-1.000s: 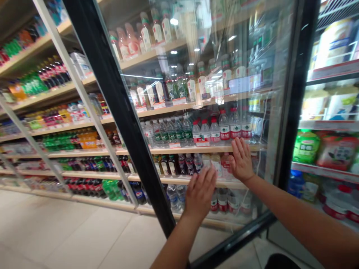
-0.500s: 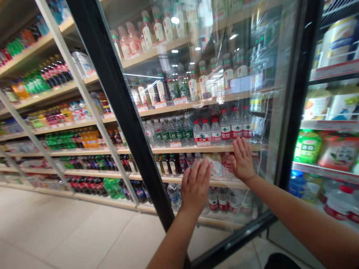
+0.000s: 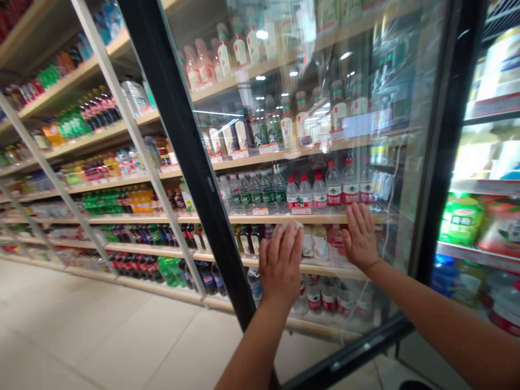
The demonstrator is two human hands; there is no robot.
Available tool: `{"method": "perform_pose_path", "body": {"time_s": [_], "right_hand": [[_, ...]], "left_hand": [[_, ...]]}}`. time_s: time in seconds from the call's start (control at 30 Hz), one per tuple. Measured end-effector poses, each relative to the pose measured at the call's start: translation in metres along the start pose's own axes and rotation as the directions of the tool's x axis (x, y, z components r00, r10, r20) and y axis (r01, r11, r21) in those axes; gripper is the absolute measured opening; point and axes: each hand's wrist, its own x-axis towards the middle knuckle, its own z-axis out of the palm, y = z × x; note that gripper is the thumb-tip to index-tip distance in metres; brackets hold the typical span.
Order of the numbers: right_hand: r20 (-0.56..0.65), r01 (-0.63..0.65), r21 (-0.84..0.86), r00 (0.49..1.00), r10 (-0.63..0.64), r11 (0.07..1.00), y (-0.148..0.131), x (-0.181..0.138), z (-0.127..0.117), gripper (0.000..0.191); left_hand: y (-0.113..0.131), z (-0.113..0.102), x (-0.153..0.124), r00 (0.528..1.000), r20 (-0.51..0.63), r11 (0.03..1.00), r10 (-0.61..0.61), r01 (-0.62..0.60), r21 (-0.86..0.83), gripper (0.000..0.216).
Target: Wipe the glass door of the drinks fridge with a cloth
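A glass cooler door [image 3: 325, 157] with a black frame stands swung open in front of me. My left hand [image 3: 280, 265] lies against the lower middle of the pane, fingers stretched out side by side. A small pale edge shows at its fingertips; I cannot tell whether it is something under the hand or behind the glass. To the right, my right hand [image 3: 361, 237] rests flat on the same pane with its fingers extended and thumb apart. Through the glass, red-capped water bottles [image 3: 342, 184] and green-labelled water bottles [image 3: 266, 189] stand on a shelf.
Shelves of soft drinks [image 3: 97, 168] run along the left, behind the door's black frame edge [image 3: 195, 162]. On the right is the lit cooler interior with a green jug-like bottle [image 3: 462, 216]. Pale floor tiles [image 3: 101, 330] lie below.
My view has turned slightly left, so the scene sits further right. Against the pane, my left hand has slid a little to the left. My right hand stays at about the same spot.
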Motion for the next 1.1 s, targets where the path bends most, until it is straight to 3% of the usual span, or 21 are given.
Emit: {"method": "perform_pose_path", "body": {"time_s": [0.07, 0.1, 0.2, 0.27, 0.37, 0.47, 0.53, 0.63, 0.7, 0.83, 0.9, 0.97, 1.03, 1.1], "right_hand": [[-0.003, 0.000, -0.002, 1.000, 0.000, 1.000, 0.000, 0.000, 0.001, 0.065], [-0.005, 0.002, -0.003, 1.000, -0.002, 1.000, 0.000, 0.000, 0.001, 0.065], [-0.009, 0.003, -0.003, 1.000, -0.003, 1.000, -0.001, 0.001, 0.001, 0.065], [-0.001, 0.001, -0.001, 1.000, -0.001, 1.000, -0.001, 0.001, 0.000, 0.065], [0.009, -0.002, 0.003, 1.000, 0.002, 1.000, 0.000, 0.002, -0.002, 0.065], [0.014, -0.008, 0.002, 1.000, 0.008, 1.000, 0.000, 0.001, -0.002, 0.065], [0.018, -0.011, 0.001, 1.000, 0.011, 1.000, 0.000, 0.001, -0.001, 0.065], [0.016, -0.008, 0.004, 1.000, 0.008, 1.000, 0.000, 0.001, 0.001, 0.065], [0.015, -0.008, 0.011, 1.000, 0.008, 1.000, 0.000, 0.001, 0.001, 0.066], [0.022, -0.017, 0.025, 1.000, 0.016, 1.000, 0.001, 0.001, -0.001, 0.067], [0.029, -0.021, 0.027, 0.999, 0.020, 0.999, 0.001, 0.000, -0.001, 0.068], [0.032, -0.020, 0.025, 0.999, 0.020, 0.999, 0.001, 0.000, 0.000, 0.068], [0.029, -0.016, 0.021, 0.999, 0.016, 1.000, 0.001, 0.000, 0.000, 0.068], [0.031, -0.017, 0.020, 0.999, 0.016, 1.000, 0.001, 0.000, 0.000, 0.068]], "left_hand": [[0.000, 0.000, 0.001, 0.998, -0.029, 0.998, -0.064, 0.065, 0.022, 0.047], [0.004, 0.002, -0.006, 0.999, -0.021, 0.999, -0.039, 0.039, 0.017, 0.047], [0.023, 0.012, -0.036, 0.976, 0.066, 0.978, 0.206, -0.203, -0.050, 0.045], [0.026, 0.013, -0.041, 0.957, 0.105, 0.962, 0.270, -0.264, -0.068, 0.044], [0.014, 0.006, -0.013, 0.996, 0.047, 0.997, 0.071, -0.071, 0.000, 0.046], [0.004, 0.002, 0.017, 0.993, -0.053, 0.993, -0.103, 0.106, 0.059, 0.049], [0.011, 0.006, 0.017, 0.994, -0.053, 0.995, -0.092, 0.095, 0.044, 0.050], [0.027, 0.017, 0.005, 0.989, 0.028, 0.989, 0.143, -0.142, -0.036, 0.049], [0.027, 0.018, 0.012, 0.976, 0.057, 0.977, 0.208, -0.205, -0.053, 0.050], [0.010, 0.006, 0.059, 0.999, -0.032, 0.999, -0.031, 0.031, 0.021, 0.054], [0.011, 0.005, 0.068, 0.994, -0.057, 0.995, -0.090, 0.092, 0.033, 0.055], [0.022, 0.009, 0.055, 1.000, -0.012, 1.000, -0.015, 0.015, 0.011, 0.053], [0.034, 0.016, 0.032, 0.978, 0.065, 0.979, 0.197, -0.193, -0.069, 0.050], [0.038, 0.019, 0.019, 0.961, 0.091, 0.964, 0.259, -0.251, -0.092, 0.050]]}}
